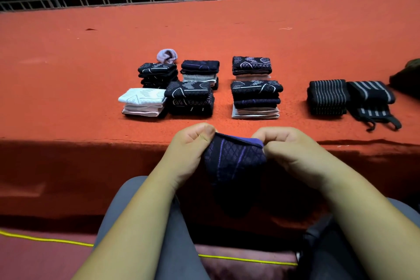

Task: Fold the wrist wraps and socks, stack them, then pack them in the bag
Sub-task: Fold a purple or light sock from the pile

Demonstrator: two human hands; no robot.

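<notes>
Mostly done on folding, packing not started. The dark purple-patterned sock [234,161] is held in the air at the near edge of the red carpeted ledge [68,63], hanging toe-down over the lap. Left hand [193,145] pinches the cuff at its 10 o'clock corner, right hand [288,150] at the 2 o'clock corner, fingers of both curled on the fabric. This sock is not folded yet. At 12 o'clock from it: six sock stacks [255,98], folded, in two rows. At 11 o'clock behind them: one lilac sock [167,55], bunched, looks unfolded. At 2 o'clock: two striped wrist wraps [327,96] side by side, touching, the right one looser with loops trailing. Dark shape at the right frame edge is probably the bag [406,77]; contents not visible. Left to do, by my read: fold this sock and the lilac one, consolidate stacks, pack.
</notes>
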